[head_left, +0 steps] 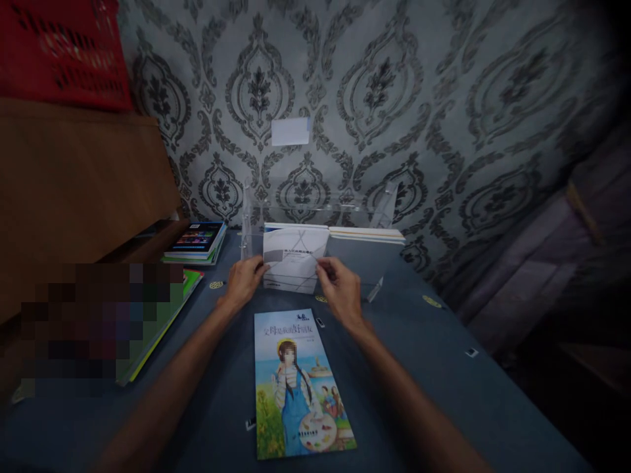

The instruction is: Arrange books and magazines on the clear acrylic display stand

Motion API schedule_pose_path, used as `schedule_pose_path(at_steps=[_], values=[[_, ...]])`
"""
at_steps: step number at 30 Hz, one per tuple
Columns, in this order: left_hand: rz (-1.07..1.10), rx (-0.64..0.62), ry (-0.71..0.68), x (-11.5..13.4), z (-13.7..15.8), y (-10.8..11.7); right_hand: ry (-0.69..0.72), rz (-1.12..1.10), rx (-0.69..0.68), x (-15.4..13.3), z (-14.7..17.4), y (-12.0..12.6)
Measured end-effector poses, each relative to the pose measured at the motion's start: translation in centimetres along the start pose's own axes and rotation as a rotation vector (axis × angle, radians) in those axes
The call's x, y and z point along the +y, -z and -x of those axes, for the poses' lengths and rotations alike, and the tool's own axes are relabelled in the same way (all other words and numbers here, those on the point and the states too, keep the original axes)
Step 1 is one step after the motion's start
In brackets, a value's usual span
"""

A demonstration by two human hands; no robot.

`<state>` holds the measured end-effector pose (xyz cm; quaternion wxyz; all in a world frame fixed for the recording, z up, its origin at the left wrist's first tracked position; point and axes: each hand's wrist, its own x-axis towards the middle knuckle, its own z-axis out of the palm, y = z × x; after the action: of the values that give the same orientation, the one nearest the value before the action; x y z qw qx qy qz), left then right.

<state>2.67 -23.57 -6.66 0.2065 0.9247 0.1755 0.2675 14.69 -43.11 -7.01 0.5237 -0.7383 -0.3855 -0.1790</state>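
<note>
Head-worn view, facing forward and down, seemingly close above dim table (453, 368)

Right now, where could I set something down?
The patterned blue tabletop looks open between the right forearm and the tabletop's right edge. It's crowded left, with stacked books, and centre, where left hand and right hand hold a white book.

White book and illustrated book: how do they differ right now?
The white book stands roughly upright; the illustrated book lies flat on the table. The white book looks mostly plain; the illustrated book is colourfully painted. Left hand and right hand hold the white book; neither touches the illustrated book. Both covers bear printed text.
</note>
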Motion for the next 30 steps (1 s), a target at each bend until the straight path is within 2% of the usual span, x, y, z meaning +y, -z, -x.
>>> schedule_pose_path(at_steps=[8,18,25,30], values=[[-0.216,-0.121,0.159,2.0,0.1,0.4,-0.038,0.085,-0.086,1.3,1.0,-1.4],[-0.237,-0.173,0.163,2.4,-0.2,0.2,-0.039,0.185,-0.101,1.1,1.4,-1.6],[-0.337,-0.184,0.149,3.2,0.2,-0.3,-0.051,0.180,-0.107,1.3,1.4,-1.6],[-0.319,-0.204,0.149,3.3,0.1,0.2,-0.044,0.176,-0.106,1.5,1.3,-1.7]])
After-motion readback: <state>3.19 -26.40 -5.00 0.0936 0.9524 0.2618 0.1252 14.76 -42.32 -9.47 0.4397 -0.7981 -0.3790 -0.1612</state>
